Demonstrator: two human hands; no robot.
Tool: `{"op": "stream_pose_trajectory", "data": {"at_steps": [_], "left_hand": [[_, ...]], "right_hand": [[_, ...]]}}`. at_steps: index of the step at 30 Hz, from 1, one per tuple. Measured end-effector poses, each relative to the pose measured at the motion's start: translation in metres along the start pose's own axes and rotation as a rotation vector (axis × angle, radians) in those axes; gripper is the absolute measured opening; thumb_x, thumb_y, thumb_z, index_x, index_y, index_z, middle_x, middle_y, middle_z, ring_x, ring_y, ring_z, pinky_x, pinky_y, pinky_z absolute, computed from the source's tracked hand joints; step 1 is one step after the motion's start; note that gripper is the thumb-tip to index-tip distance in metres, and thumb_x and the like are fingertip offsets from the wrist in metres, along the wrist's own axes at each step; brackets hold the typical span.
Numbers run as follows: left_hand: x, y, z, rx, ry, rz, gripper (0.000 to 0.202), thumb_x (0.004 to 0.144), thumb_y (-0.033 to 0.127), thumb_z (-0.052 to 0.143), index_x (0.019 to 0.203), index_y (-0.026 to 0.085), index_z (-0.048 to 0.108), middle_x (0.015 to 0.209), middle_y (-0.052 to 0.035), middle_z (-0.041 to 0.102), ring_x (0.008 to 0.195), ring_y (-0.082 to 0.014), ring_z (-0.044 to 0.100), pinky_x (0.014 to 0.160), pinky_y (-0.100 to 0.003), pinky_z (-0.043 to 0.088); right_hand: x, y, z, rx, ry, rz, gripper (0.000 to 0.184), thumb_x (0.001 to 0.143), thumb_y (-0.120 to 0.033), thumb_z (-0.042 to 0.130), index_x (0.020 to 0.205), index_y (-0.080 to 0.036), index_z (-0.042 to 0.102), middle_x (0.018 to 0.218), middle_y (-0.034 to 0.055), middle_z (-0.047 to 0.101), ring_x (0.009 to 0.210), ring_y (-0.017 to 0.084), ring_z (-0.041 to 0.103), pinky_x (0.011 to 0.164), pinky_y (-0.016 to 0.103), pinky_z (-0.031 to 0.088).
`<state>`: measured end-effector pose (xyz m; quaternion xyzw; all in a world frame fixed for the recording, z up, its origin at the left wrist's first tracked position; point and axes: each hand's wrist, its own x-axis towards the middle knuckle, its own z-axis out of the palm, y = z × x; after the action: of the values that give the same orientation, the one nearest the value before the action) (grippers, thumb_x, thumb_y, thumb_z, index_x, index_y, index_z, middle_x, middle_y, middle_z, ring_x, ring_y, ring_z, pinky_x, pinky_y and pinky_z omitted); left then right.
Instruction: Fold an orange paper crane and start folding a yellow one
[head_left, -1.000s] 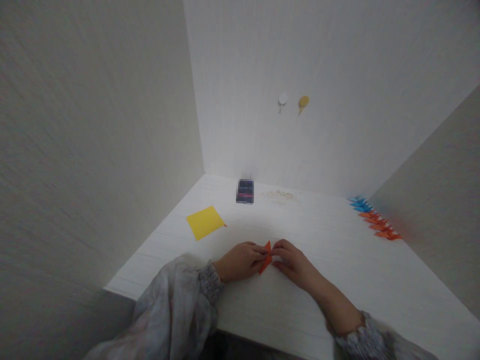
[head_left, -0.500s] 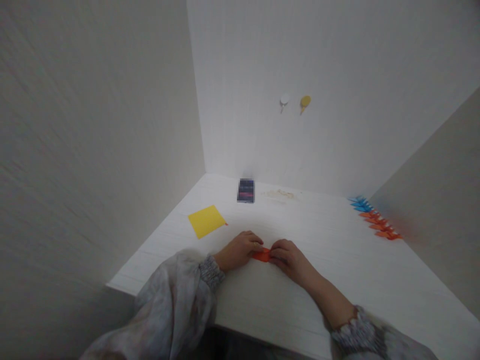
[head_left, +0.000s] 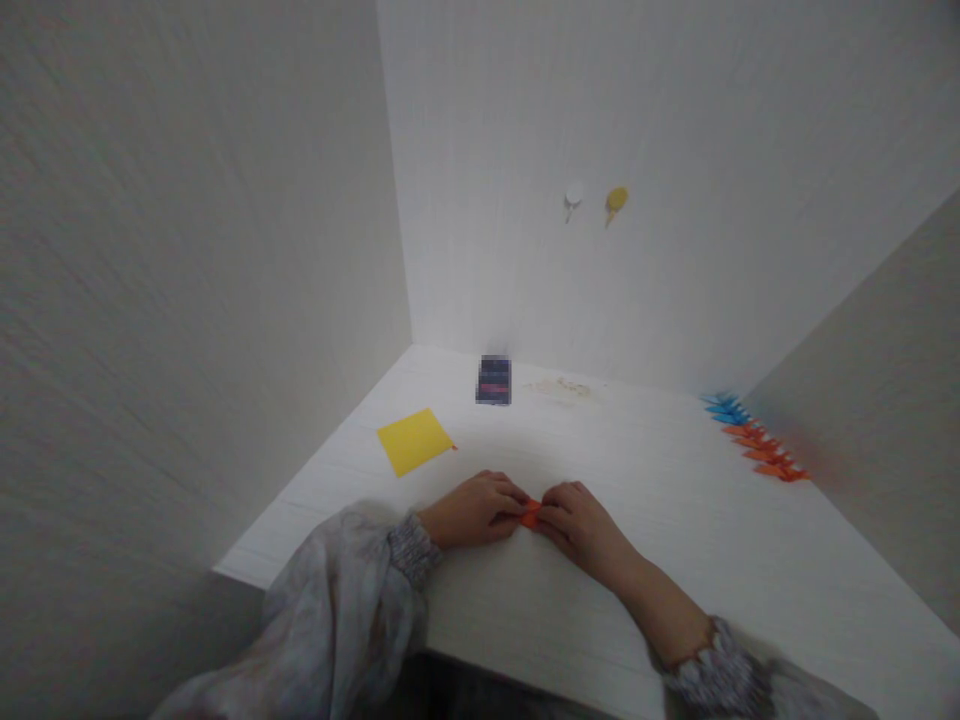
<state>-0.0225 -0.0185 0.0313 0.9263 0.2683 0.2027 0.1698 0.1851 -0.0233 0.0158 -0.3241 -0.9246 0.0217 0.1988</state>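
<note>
So, on the head view I've got the left hand [head_left: 480, 508] and right hand [head_left: 585, 525] each pinching one end of the orange paper [head_left: 530, 514], at the near middle of the table [head_left: 637, 440]. Yellow sheet [head_left: 414, 441] sits farther left. Fingers hide most edges, so I can't check alignment. I'd match edges first, then press evenly, both hands level.

I'm by a walled desk nook, home or office I can't tell: pale walls [head_left: 225, 250] at nine, twelve and three o'clock, yellow stick-on hook [head_left: 616, 198] at one, white tabletop [head_left: 637, 450] at six.
</note>
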Motion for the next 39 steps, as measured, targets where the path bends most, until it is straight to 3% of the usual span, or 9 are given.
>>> {"op": "stream_pose_trajectory", "data": {"at_steps": [9,20,39], "left_hand": [[0.0032,-0.0011,0.0027,0.011,-0.003,-0.008,0.021,0.082,0.022,0.044,0.096,0.022,0.06,0.1,-0.0025,0.061,0.092,-0.0145,0.051,0.084,-0.029,0.036],[0.0054,-0.0002,0.0041,0.012,-0.015,-0.118,0.025,0.085,0.022,0.037,0.094,0.02,0.06,0.099,-0.0014,0.062,0.092,-0.0138,0.052,0.085,-0.029,0.036],[0.0028,-0.0004,0.0038,-0.051,-0.001,-0.1,0.024,0.082,0.017,0.04,0.095,0.021,0.061,0.102,-0.0012,0.061,0.094,-0.0145,0.051,0.086,-0.031,0.036]], "right_hand": [[0.0011,-0.0029,-0.0012,-0.032,-0.011,-0.008,0.023,0.085,-0.027,0.042,0.082,-0.017,0.063,0.075,0.0053,0.056,0.073,0.016,0.049,0.067,0.03,0.036],[0.0013,-0.005,-0.0032,0.052,0.012,0.004,0.023,0.085,-0.028,0.041,0.086,-0.019,0.062,0.077,0.0066,0.057,0.074,0.017,0.05,0.067,0.031,0.038],[0.0014,-0.0068,0.0013,0.229,0.011,0.061,0.019,0.084,-0.024,0.043,0.091,-0.021,0.06,0.083,0.0062,0.056,0.079,0.017,0.051,0.07,0.031,0.042]]}}
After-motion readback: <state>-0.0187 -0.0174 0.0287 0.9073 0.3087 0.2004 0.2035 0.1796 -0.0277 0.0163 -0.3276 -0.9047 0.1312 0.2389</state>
